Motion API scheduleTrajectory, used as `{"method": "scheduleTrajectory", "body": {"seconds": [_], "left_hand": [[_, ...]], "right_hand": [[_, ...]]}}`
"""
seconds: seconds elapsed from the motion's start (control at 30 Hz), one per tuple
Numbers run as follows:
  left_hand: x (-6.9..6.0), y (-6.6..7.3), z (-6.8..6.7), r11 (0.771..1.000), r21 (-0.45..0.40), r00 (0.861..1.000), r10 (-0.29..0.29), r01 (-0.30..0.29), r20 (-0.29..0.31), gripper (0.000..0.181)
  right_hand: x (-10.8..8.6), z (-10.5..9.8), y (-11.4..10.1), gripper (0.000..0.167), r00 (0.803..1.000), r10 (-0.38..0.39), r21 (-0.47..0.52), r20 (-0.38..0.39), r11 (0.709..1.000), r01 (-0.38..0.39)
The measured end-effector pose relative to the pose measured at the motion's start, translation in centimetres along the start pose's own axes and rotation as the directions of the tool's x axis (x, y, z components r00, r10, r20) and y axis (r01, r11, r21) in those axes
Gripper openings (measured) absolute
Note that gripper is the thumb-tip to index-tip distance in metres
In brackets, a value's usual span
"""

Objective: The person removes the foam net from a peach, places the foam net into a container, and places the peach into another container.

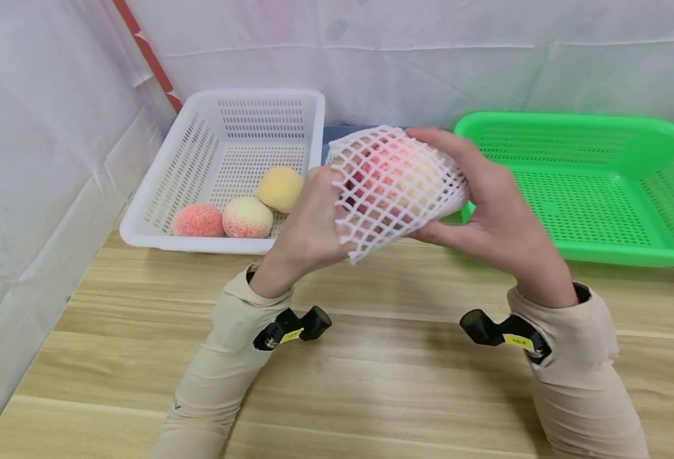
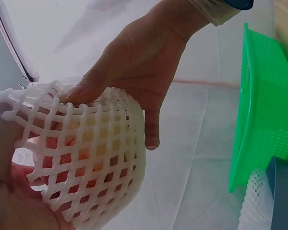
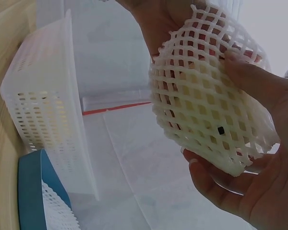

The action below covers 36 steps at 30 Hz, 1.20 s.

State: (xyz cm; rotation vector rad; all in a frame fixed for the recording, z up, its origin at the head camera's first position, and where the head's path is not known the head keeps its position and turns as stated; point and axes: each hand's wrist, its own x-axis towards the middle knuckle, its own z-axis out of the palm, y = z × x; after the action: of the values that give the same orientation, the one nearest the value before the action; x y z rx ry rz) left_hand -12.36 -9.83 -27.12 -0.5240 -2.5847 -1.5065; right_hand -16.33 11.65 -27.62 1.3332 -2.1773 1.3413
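A red-and-pale-yellow toy peach (image 1: 391,167) sits inside a white foam fruit net (image 1: 448,191), held above the table between both hands. My left hand (image 1: 308,233) reaches into the net's open end, and its fingers hold the peach through the mesh opening. From the other side, my right hand (image 1: 500,210) grips the net's closed end, thumb below and fingers above in the head view. In the right wrist view, the right thumb (image 3: 254,79) presses on the mesh. The left fingertips are partly hidden by the net.
A white basket (image 1: 156,241) at back left contains a red, a cream and a yellow peach. The green basket (image 1: 601,255) stands at back right. Between them is a blue box (image 3: 31,191) with white foam nets (image 3: 57,211). A white curtain (image 1: 429,70) hangs behind.
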Motion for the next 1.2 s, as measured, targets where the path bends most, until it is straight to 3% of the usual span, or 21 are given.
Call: {"method": "scheduleTrajectory", "body": {"seconds": [0.1, 0.2, 0.37, 0.63, 0.8, 0.87, 0.97, 1.13, 1.2], "left_hand": [[0.1, -0.3, -0.1, 0.996, -0.016, 0.996, 0.083, -0.084, -0.023, 0.041], [0.3, -0.6, -0.1, 0.997, 0.005, 0.996, 0.08, -0.08, -0.037, 0.042], [0.9, -0.9, -0.1, 0.996, -0.065, 0.998, 0.06, -0.061, -0.011, 0.04], [1.2, -0.9, -0.3, 0.977, -0.163, 0.989, 0.148, -0.141, 0.029, 0.045], [0.8, -0.5, -1.4, 0.969, -0.24, 0.992, 0.077, -0.052, 0.096, 0.049], [0.6, -0.4, -1.9, 0.953, -0.302, 0.992, 0.013, 0.026, 0.126, 0.051], [0.6, -0.4, -2.4, 0.915, -0.399, 0.989, -0.006, 0.066, 0.149, 0.056], [0.8, -0.7, -2.4, 0.857, -0.512, 0.986, 0.037, 0.051, 0.16, 0.058], [0.8, -0.8, -2.4, 0.845, -0.532, 0.985, 0.042, 0.053, 0.166, 0.058]], "right_hand": [[0.0, 0.1, -0.1, 0.085, 1.0, -0.005, -0.01, -0.006, 1.0, 0.005], [0.0, 0.1, 0.0, 0.088, 1.0, 0.007, -0.053, -0.004, 0.999, -0.007], [0.1, 0.1, 0.2, 0.093, 0.999, 0.039, -0.138, 0.02, 0.99, -0.036], [0.0, -0.1, 0.3, 0.095, 1.0, 0.023, -0.127, 0.013, 0.992, -0.021], [0.1, -0.2, 0.2, 0.093, 1.0, -0.002, -0.046, -0.005, 0.999, 0.002], [0.2, -0.2, 0.1, 0.087, 0.999, -0.02, 0.021, -0.026, 1.0, 0.021], [0.2, -0.2, 0.1, 0.082, 0.998, -0.035, 0.101, -0.061, 0.994, 0.041], [0.1, -0.3, 0.0, 0.082, 0.996, -0.03, 0.101, -0.087, 0.994, 0.039], [0.0, -0.4, 0.0, 0.082, 0.996, -0.028, 0.092, -0.089, 0.995, 0.037]]}}
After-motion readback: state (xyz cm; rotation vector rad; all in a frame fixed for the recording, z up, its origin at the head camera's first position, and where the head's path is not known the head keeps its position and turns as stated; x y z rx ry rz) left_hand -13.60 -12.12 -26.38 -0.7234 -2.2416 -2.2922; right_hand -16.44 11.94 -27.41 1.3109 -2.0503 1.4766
